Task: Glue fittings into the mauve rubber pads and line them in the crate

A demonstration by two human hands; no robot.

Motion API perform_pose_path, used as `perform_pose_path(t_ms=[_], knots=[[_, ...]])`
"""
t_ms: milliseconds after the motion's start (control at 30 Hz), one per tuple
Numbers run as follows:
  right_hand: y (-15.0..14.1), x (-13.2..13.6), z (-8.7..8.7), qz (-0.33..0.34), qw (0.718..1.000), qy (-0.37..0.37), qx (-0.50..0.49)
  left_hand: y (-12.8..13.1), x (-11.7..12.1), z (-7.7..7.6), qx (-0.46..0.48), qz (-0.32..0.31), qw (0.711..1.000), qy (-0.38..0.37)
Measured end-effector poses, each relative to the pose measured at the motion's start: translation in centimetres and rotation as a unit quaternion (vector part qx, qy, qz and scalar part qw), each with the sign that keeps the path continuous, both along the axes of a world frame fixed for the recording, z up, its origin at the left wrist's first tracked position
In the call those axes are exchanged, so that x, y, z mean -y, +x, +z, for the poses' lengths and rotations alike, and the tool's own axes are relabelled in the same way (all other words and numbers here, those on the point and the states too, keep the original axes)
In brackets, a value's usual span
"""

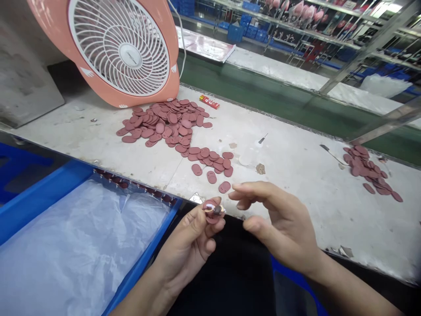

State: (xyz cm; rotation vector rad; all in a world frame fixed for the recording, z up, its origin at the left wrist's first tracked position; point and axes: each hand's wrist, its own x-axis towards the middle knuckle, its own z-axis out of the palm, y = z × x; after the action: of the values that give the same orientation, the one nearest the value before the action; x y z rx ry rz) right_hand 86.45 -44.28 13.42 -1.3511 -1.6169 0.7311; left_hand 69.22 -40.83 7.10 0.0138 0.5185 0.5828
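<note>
Down at the front edge of the counter, seen from my head camera, my left hand [188, 245] was curled closed, pinching a small pink oval piece [212, 217] between thumb and fingers. Something dark and a pale rim showed at its middle, too small for me to make out. My right hand [279, 224] hung just beside it, holding nothing, thumb and fingers parted in a narrow gap. Nearest to that hand, a loose oval [224, 187] lay close to the edge of the counter [296, 210]. Right behind it sat a scattered cluster of ovals [208, 160], and further back a big heap of ovals [164, 123] spread out against a salmon-pink desk fan [121, 48], which stood tilted on the counter. Over to the right lay a third heap of ovals [368, 171], with a thin-bladed knife [330, 153] just beside it. A small dark tool [262, 138] and a red packet [209, 102] lay apart on the counter. Below the edge on my left sat a blue crate [46, 197], lined with clear plastic sheeting [82, 250], and dark pieces [121, 184] showed along its far side.
</note>
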Motion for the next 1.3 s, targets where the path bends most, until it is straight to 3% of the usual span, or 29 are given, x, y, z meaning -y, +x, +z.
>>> perform_pose_path(t_ms=[133,267,467,667,767,833,933,1033,1200,1300], knots=[[0.4,0.5,0.1,-0.039,0.999,-0.008,0.033,-0.4,-0.2,-0.3,0.038,-0.023,0.998,-0.054],[0.0,0.3,0.3,-0.027,0.998,-0.006,0.063,-0.7,-0.1,-0.8,0.083,-0.032,0.994,-0.055],[-1.3,0.0,0.3,0.025,0.998,0.008,0.054,-0.7,0.1,-1.6,0.097,-0.032,0.995,0.017],[-2.2,-0.3,-0.2,0.018,0.996,0.038,0.079,-0.4,-0.3,-1.4,0.098,-0.039,0.992,0.074],[-2.4,-0.3,-0.6,-0.009,0.991,0.077,0.105,-0.7,-0.3,-1.1,0.045,-0.046,0.992,0.111],[-2.6,-0.1,-1.0,-0.042,0.978,0.137,0.153,-1.1,0.0,-0.9,-0.051,-0.008,0.988,0.143],[-3.1,0.0,-1.9,-0.067,0.936,0.235,0.254,-1.5,0.6,-0.5,-0.186,0.08,0.958,0.201],[-4.0,-0.2,-2.9,-0.053,0.902,0.295,0.311,-1.8,0.8,-0.3,-0.221,0.122,0.938,0.238],[-5.3,-1.1,-4.4,-0.022,0.895,0.312,0.319,-2.4,0.6,0.0,-0.256,0.185,0.916,0.246],[-6.1,-1.6,-4.5,-0.005,0.89,0.296,0.348,-2.8,0.4,-0.1,-0.303,0.185,0.909,0.218]])
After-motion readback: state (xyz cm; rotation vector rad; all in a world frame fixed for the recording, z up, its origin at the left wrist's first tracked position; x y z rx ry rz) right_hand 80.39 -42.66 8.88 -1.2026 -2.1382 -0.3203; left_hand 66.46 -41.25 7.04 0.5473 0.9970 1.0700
